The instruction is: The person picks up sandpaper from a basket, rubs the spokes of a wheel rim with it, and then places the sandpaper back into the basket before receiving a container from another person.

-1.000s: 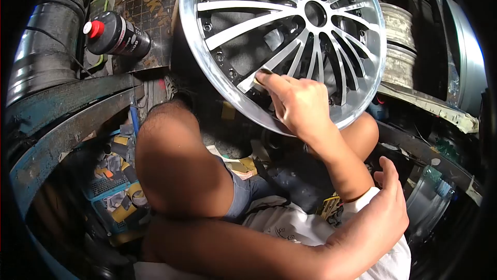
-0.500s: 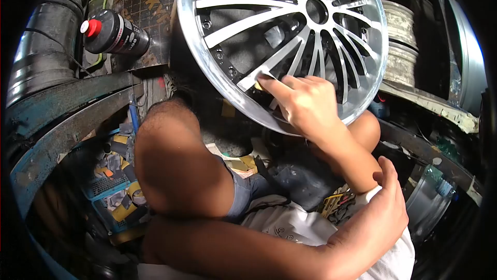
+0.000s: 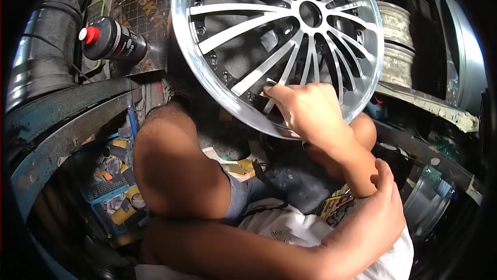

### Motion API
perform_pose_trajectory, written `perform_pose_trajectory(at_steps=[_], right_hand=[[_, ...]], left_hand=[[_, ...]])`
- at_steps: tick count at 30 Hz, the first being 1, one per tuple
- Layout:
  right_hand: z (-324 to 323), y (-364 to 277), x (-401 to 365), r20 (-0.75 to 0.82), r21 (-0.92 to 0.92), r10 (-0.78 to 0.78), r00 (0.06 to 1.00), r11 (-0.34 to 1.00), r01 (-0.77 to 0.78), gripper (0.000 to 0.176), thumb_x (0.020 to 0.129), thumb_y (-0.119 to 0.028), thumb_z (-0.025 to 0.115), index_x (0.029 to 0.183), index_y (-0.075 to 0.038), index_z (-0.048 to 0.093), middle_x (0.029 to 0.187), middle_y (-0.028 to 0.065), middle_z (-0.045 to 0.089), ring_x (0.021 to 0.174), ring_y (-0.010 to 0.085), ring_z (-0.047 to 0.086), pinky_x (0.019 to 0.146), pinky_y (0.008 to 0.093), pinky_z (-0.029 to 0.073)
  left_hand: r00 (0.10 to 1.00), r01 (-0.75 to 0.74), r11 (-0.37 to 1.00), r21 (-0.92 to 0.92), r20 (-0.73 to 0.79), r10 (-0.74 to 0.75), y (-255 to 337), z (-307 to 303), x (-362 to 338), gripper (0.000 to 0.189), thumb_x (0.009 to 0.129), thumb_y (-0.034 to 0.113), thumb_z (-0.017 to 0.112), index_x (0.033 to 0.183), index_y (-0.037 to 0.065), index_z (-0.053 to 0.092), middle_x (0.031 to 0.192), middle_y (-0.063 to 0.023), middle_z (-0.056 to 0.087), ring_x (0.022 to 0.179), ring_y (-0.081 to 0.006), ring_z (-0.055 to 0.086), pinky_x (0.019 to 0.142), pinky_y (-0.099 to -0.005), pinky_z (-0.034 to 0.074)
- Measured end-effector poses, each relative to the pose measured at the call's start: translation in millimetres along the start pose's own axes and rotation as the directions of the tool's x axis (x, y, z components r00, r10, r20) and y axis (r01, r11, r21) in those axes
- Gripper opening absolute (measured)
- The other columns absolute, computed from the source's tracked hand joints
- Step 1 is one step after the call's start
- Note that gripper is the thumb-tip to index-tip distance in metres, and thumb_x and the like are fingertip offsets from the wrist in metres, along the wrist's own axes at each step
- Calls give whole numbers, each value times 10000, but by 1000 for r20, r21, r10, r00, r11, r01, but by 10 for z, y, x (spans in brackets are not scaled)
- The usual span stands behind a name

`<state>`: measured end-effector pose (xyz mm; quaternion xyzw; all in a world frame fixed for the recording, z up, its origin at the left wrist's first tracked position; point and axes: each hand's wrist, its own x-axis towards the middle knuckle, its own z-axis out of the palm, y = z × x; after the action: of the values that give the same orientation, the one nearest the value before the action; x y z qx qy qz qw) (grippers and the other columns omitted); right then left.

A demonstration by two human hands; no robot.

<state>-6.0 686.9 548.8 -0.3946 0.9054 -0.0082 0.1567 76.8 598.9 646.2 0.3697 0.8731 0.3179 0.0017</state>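
A polished multi-spoke alloy wheel leans tilted in front of me, above my bent knees. My right hand is up against its lower spokes and pinches a small tan piece of sandpaper on a spoke near the rim. My left arm crosses my lap, and my left hand wraps around my right forearm near the elbow, thumb up.
A black spray can with a red cap lies at the upper left next to a grey duct. A blue basket of scraps sits at my left. Old rims are stacked at the right, with another rim low right.
My right hand has slid the sandpaper down and to the right, onto a neighbouring spoke. The wheel sits slightly more left in view. My left hand stays on the forearm.
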Motion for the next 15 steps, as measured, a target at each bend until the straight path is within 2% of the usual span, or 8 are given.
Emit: perform_pose_trajectory(at_steps=[2, 4, 5, 6, 9, 10, 12, 15], right_hand=[[-127, 31, 2, -190, 313, 10, 982, 949, 51, 197, 885, -116, 799, 1062, -34, 772, 869, 147, 761, 689, 254, 750, 605, 338, 562], [-259, 134, 19, -179, 595, 99, 979, 803, 28, 301, 875, -101, 827, 1143, -1, 733, 935, 131, 784, 732, 148, 749, 645, 290, 571], [-136, 185, 31, -117, 861, 118, 986, 507, 41, 378, 871, -80, 839, 1198, 19, 678, 1009, 97, 778, 813, 85, 703, 688, 258, 563], [-127, 139, 46, 91, 950, 172, 981, 280, -137, 319, 869, -88, 849, 1144, -11, 706, 988, 28, 780, 826, 59, 701, 673, 250, 564], [193, -31, -53, 34, 973, 96, 995, 223, -55, 208, 914, -61, 804, 1081, -35, 683, 914, -10, 733, 780, 5, 631, 658, 189, 505], [169, -91, -82, 107, 993, 75, 991, -63, -102, 191, 934, -74, 790, 1084, -33, 679, 915, -21, 715, 802, 8, 627, 657, 181, 495], [223, -72, -86, 159, 965, 78, 984, -224, -138, 182, 981, -120, 747, 1110, -17, 671, 998, 26, 721, 866, 47, 651, 760, 227, 532], [165, -83, -51, 128, 950, 122, 984, -300, -86, 228, 1050, -165, 623, 1199, 8, 616, 1113, 127, 727, 977, 178, 712, 926, 338, 558]], left_hand=[[999, -34, 999, -25, 2, 34, 49, -4, 41, 288, 899, 240, 606, 978, -2, 739, 873, -77, 726, 884, -239, 677, 896, -407, 490], [998, -58, 998, -29, -11, 58, 100, -64, 70, 290, 898, 242, 605, 977, -3, 740, 872, -77, 726, 885, -242, 677, 897, -410, 489], [999, -45, 998, -34, -19, 44, 135, 104, 132, 270, 902, 234, 608, 988, 17, 744, 889, -79, 735, 884, -236, 681, 922, -425, 489], [998, -51, 999, -15, -43, 50, 104, 63, 165, 263, 904, 233, 611, 994, 26, 748, 898, -79, 739, 879, -232, 683, 934, -435, 490], [997, -80, 997, 19, 27, 79, 111, 137, 248, 254, 910, 232, 619, 1004, 39, 754, 914, -77, 745, 873, -229, 686, 963, -452, 490], [994, -89, 996, 25, 65, 87, 133, 189, 270, 253, 911, 233, 621, 1006, 42, 756, 917, -76, 746, 873, -230, 687, 971, -455, 489], [994, -85, 996, 23, 70, 84, 146, 173, 309, 265, 910, 237, 623, 1021, 34, 752, 927, -78, 746, 874, -231, 685, 984, -460, 488], [993, -87, 996, 12, 82, 86, 158, 219, 333, 277, 909, 238, 621, 1031, 22, 744, 934, -86, 743, 869, -236, 682, 989, -469, 490]])
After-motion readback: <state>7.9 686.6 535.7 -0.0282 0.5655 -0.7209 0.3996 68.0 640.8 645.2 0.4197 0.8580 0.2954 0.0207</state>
